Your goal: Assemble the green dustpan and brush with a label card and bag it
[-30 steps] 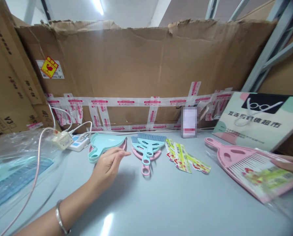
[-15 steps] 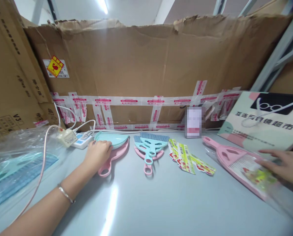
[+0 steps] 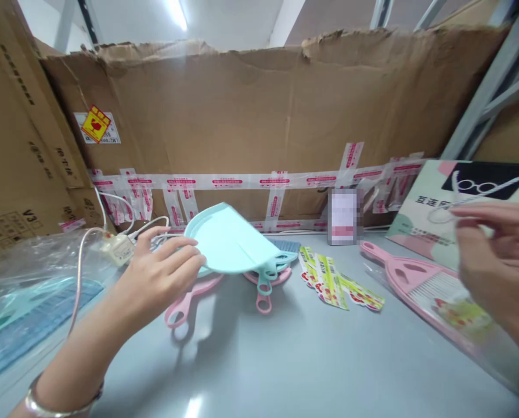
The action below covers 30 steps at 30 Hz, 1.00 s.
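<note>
My left hand (image 3: 157, 270) grips a light blue dustpan (image 3: 231, 241) by its handle end and holds it raised above the grey table (image 3: 285, 360). Under it lies a pink dustpan (image 3: 190, 299). Behind the raised pan a stack of small blue and pink brushes (image 3: 270, 276) is partly hidden. My right hand (image 3: 498, 267) hovers at the right with fingers loosely apart and nothing in it. Below it lies a bagged pink dustpan set (image 3: 425, 287) with a printed card inside.
Printed label cards (image 3: 338, 284) lie fanned mid-table. A taped cardboard wall (image 3: 251, 133) closes the back. A power strip with cables (image 3: 124, 244) and clear bags holding blue brushes (image 3: 20, 302) are at left. A printed paper bag (image 3: 468, 203) leans at right.
My left hand reached the blue dustpan, took hold of it and lifted it off the pink one. My right hand left the bagged pink set and rose.
</note>
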### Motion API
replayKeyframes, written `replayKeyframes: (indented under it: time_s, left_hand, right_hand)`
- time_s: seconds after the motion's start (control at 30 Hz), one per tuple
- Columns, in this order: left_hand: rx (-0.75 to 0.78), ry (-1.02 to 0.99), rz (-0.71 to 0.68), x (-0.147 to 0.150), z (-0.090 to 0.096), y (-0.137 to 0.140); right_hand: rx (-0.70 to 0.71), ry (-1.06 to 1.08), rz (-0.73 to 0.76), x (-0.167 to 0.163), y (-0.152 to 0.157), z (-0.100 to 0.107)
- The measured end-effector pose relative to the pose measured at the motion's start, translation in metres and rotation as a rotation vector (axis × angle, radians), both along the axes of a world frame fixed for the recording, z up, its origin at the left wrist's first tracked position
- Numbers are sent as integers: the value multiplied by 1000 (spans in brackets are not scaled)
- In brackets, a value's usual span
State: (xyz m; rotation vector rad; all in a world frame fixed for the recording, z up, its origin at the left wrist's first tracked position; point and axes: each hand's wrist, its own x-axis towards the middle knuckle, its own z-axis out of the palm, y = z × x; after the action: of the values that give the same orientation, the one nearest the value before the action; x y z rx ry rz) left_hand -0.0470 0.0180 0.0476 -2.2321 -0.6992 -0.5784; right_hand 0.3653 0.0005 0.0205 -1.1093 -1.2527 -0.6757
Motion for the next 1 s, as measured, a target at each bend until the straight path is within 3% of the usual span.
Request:
replayKeyframes:
  time_s: [0.03,0.1,0.23,0.33,0.43,0.5,0.6,0.67,0.73,0.77,0.87,1.0]
  left_hand:
    - [29,15,-79,2,2,-3]
    - [57,39,-217,8,2,-9]
    - [48,34,-372,20,-4,-17]
    - [16,26,-408,23,-10,-18]
    - [-2,27,-432,22,-20,-12]
    - [-45,-73,-400,22,-27,-5]
    - [-299,-516,-256,27,-38,2]
    - [-705,-805,-175,32,-41,1]
    - [-1139,-888,-138,37,-42,-4]
    - [-1278,-872,-126,39,-42,-7]
    - [-1376,-821,-89,45,-43,-14]
    - [-1507,-940,-62,49,-48,-13]
  right_hand:
    - [3,-28,74,-12,5,6]
    - [-131,-75,249,-37,14,17]
    - [-757,-29,670,-86,20,26]
    - [-1270,60,1027,-111,17,15]
    - [-1538,181,1207,-123,11,-6]
    - [-1519,316,1226,-127,7,-17]
    - [-1319,584,1125,-128,3,-26]
    - [-1190,770,1048,-128,2,-28]
    - [-1135,865,990,-128,2,-31]
    - [-1126,861,970,-128,2,-32]
    - [-1144,758,951,-128,2,-37]
    - [-1183,645,1021,-126,9,-42]
